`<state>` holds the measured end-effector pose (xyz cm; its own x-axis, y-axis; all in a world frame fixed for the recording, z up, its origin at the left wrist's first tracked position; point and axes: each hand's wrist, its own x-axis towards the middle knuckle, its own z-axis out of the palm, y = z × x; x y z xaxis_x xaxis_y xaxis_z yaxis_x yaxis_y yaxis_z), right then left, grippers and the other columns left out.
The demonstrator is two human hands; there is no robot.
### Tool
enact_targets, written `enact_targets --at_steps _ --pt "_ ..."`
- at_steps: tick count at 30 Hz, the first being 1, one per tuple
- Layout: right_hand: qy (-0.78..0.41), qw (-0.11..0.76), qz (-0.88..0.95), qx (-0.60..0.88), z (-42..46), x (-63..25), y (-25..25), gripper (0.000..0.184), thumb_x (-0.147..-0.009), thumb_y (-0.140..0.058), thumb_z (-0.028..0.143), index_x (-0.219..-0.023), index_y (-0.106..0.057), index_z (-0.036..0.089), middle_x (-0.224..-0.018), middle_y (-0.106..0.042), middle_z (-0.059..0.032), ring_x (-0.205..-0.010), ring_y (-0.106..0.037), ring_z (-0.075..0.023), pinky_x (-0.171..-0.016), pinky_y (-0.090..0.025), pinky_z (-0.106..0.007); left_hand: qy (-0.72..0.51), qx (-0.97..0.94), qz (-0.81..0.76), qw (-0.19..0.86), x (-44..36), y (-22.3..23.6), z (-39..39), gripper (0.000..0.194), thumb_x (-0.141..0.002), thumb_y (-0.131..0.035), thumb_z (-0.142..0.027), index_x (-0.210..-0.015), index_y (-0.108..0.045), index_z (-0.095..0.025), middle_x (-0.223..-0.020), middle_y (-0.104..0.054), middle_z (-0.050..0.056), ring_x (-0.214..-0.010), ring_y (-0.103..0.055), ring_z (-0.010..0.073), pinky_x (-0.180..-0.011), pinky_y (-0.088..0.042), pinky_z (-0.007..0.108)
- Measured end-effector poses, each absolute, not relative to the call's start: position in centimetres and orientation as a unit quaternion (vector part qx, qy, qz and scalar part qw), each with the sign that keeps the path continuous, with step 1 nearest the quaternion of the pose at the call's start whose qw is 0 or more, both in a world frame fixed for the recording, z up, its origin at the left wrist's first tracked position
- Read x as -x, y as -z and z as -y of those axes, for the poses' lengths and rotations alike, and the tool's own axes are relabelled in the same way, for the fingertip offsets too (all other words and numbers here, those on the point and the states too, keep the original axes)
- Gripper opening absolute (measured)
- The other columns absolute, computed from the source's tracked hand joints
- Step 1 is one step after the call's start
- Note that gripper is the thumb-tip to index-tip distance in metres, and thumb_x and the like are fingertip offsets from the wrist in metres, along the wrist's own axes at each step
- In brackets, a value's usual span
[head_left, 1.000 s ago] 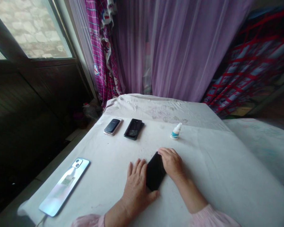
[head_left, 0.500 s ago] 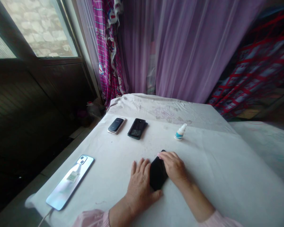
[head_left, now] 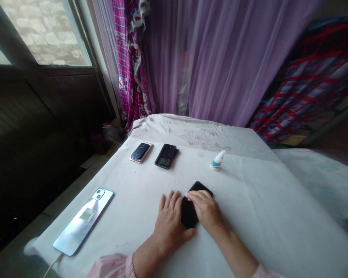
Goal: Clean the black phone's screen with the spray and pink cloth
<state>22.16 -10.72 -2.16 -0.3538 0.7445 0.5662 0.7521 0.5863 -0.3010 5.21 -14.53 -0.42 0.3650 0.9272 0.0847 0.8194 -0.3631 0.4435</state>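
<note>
A black smartphone (head_left: pixel 189 214) lies at a slant on the white tablecloth in front of me. My left hand (head_left: pixel 168 226) rests flat along its left side, fingers stretched out and thumb apart near the phone's lower end. Over the phone's upper part is my right hand (head_left: pixel 206 211), its fingers pressed together on the dark surface. A small pinkish-white bit shows at those fingertips; what it is I cannot make out. Beyond the phone stands a small white spray bottle (head_left: pixel 217 160) with a blue-green label.
On the left lies a light-blue phone (head_left: pixel 84 222), back up, with a cable (head_left: pixel 52 265) at its lower end. Farther back, a small dark phone (head_left: pixel 140 151) rests on a paler one, beside a black phone (head_left: pixel 165 156) overlapping another dark one. Purple curtains (head_left: pixel 220 58) hang behind the table.
My right hand has slid down and left across the phone, uncovering its upper right corner. My left hand keeps its place beside it. The whole view has shifted slightly.
</note>
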Motion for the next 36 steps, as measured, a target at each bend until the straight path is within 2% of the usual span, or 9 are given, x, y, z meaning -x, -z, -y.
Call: enact_targets --at_steps 4,7,11,15,20,30,36 --pt "0.031 0.339 0.799 0.496 8.9 -23.9 2.2 0.033 -0.089 -0.043 0.006 -0.097 -0.071 0.021 -0.094 -0.073 -0.0051 -0.085 -0.063 -0.0189 -0.077 -0.051 -0.031 -0.181 -0.821 -0.526 0.132 -4.5 1.3 14.6 0.093 -0.063 -0.073 -0.065 -0.136 -0.046 -0.013 -0.145 -0.043 0.021 -0.138 -0.033 0.0407 -0.112 -0.023 0.063" --pt "0.050 0.348 0.777 0.522 7.8 -24.6 2.5 0.033 -0.089 -0.042 0.007 -0.096 -0.072 0.019 -0.093 -0.074 -0.0060 -0.083 -0.063 -0.0196 -0.076 -0.051 -0.032 -0.197 -0.822 -0.523 0.109 -3.8 1.9 14.9 0.086 -0.069 -0.066 -0.069 -0.132 -0.048 -0.012 -0.143 -0.046 0.022 -0.136 -0.035 0.0402 -0.111 -0.025 0.063" --pt "0.040 0.349 0.777 0.522 8.6 -23.7 2.5 0.034 -0.090 -0.042 0.008 -0.098 -0.072 0.021 -0.094 -0.074 -0.0060 -0.083 -0.063 -0.0201 -0.078 -0.052 -0.034 -0.216 -0.813 -0.532 0.093 -3.3 2.1 15.3 0.072 -0.073 -0.068 -0.060 -0.126 -0.053 -0.014 -0.139 -0.050 0.020 -0.135 -0.038 0.0382 -0.112 -0.025 0.061" --pt "0.000 0.344 0.815 0.466 11.2 -21.3 2.0 0.034 -0.090 -0.044 0.006 -0.104 -0.070 0.022 -0.097 -0.072 -0.0055 -0.089 -0.062 -0.0194 -0.081 -0.053 -0.033 -0.220 -0.809 -0.536 0.093 -3.6 2.0 15.5 0.068 -0.070 -0.072 -0.050 -0.125 -0.053 -0.015 -0.138 -0.053 0.018 -0.134 -0.040 0.0382 -0.111 -0.024 0.063" --pt "-0.028 0.344 0.833 0.432 11.6 -20.5 1.7 0.031 -0.090 -0.047 0.006 -0.105 -0.069 0.021 -0.098 -0.072 -0.0048 -0.090 -0.061 -0.0183 -0.082 -0.053 -0.030 -0.220 -0.812 -0.534 0.086 -3.7 1.9 15.5 0.067 -0.070 -0.072 -0.048 -0.123 -0.052 -0.013 -0.136 -0.054 0.020 -0.133 -0.041 0.0383 -0.110 -0.025 0.064" --pt "0.051 0.345 0.744 0.570 6.1 -24.0 2.5 0.030 -0.088 -0.045 0.006 -0.088 -0.072 0.019 -0.088 -0.073 -0.0060 -0.079 -0.061 -0.0197 -0.075 -0.048 -0.031 -0.211 -0.811 -0.537 0.094 -3.7 1.6 15.4 0.065 -0.071 -0.071 -0.051 -0.122 -0.054 -0.015 -0.137 -0.053 0.019 -0.132 -0.043 0.0385 -0.110 -0.025 0.063" --pt "0.012 0.347 0.798 0.492 10.1 -21.0 2.1 0.030 -0.090 -0.044 0.006 -0.095 -0.070 0.020 -0.095 -0.072 -0.0050 -0.088 -0.060 -0.0198 -0.080 -0.049 -0.030 -0.216 -0.813 -0.535 0.080 -3.7 1.8 15.4 0.062 -0.070 -0.071 -0.047 -0.121 -0.054 -0.015 -0.137 -0.054 0.019 -0.131 -0.043 0.0384 -0.109 -0.026 0.063"
